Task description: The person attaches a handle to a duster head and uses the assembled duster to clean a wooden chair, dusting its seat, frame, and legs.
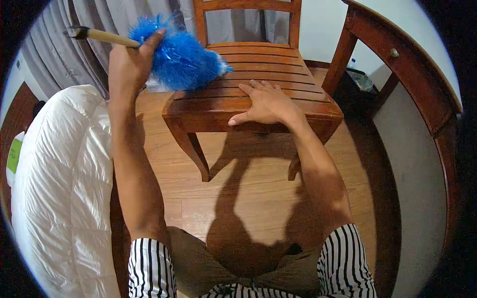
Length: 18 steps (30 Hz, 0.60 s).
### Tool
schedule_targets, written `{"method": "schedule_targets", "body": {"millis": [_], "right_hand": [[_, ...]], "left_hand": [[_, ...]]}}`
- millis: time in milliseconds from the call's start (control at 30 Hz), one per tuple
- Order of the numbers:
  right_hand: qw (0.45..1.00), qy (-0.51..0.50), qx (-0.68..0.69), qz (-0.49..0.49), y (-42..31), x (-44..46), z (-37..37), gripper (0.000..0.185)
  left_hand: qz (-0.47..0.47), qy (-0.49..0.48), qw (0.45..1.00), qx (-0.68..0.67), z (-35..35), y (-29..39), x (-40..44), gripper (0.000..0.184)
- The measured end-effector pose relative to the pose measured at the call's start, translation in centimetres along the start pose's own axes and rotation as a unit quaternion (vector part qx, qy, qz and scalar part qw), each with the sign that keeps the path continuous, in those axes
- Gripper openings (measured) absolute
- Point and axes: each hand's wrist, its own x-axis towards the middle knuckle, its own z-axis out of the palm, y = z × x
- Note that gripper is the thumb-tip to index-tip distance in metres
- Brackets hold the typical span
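A blue feather-style duster (186,59) with a pale wooden handle lies across the left part of a brown wooden chair's slatted seat (298,92). My left hand (130,67) is closed around the duster where the handle meets the bristles, and the handle's black end points left. The bristles touch or hover just over the seat; I cannot tell which. My right hand (268,104) rests flat on the front edge of the seat, fingers spread and thumb over the edge, holding nothing.
A bed with a white quilt (64,188) stands on the left. To the right is a wooden desk (397,54) with a small knob, and a dark bin (357,82) with a bag and bottle beneath. Grey curtains (64,44) hang behind. The floor (198,208) is wood.
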Motion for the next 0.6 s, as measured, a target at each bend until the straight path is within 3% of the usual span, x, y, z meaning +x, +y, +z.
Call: {"method": "schedule_targets", "body": {"millis": [67, 200, 300, 433, 533, 600], "right_hand": [[1.000, -0.005, 0.000, 0.002, -0.1, 0.0, -0.2, 0.125], [1.000, -0.010, 0.003, -0.001, -0.2, -0.3, -0.6, 0.125], [1.000, -0.010, -0.004, 0.005, -0.1, 0.0, -0.4, 0.125], [1.000, -0.007, -0.001, 0.000, 0.1, -0.1, -0.4, 0.125], [1.000, -0.006, 0.002, -0.002, 0.4, -0.3, -0.3, 0.125], [1.000, -0.003, 0.003, -0.005, 0.5, -0.1, -0.1, 0.124]], "left_hand": [[-0.042, -0.014, 0.988, 0.145, 0.1, 1.0, -0.2, 0.060], [-0.075, 0.017, 0.974, 0.213, -0.5, 2.5, -0.5, 0.065], [-0.105, -0.012, 0.978, 0.183, -1.8, 2.0, 0.3, 0.067], [-0.061, -0.046, 0.993, 0.091, -3.6, 2.7, -0.2, 0.066], [-0.022, -0.021, 0.997, -0.071, -4.2, 4.0, -1.3, 0.059], [-0.050, -0.028, 0.993, -0.103, -4.2, 3.9, -0.9, 0.048]]}}
